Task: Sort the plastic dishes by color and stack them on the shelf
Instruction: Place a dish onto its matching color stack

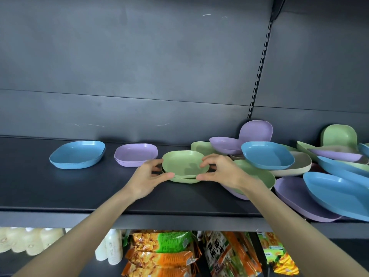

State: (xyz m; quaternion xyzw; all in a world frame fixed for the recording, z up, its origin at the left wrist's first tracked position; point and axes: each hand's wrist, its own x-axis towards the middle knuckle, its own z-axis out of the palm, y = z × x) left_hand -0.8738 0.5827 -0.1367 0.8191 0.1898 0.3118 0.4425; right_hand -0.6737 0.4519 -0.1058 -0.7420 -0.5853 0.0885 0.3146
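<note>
- The green dish (184, 163) is found straight ahead of the hands, between them, in the middle of the shelf (79, 192).
- It is held from both sides: the left hand (148, 177) is curled round its left rim and the right hand (221, 172) round its right rim, so neither hand is nearer than the other.
- The hands are kept apart by the width of the dish. The thumbs are placed at the near edge, where the green stack (185, 179) shows under it.
- The dish is a rounded square, a little wider from left to right, so hardly any long axis can be named. It is seen open side up.
- It is not seated evenly: it looks a little turned and tilted against the stack below. A small turn and a press down are judged to be needed for nesting.
- The dish is pale green, matt plastic, shallow, with a raised rim.
- To the left a purple stack (136, 154) and a blue stack (77, 154) are set in one row.
- To the right an unsorted pile (267, 154) of blue, purple, green and beige dishes is left.
</note>
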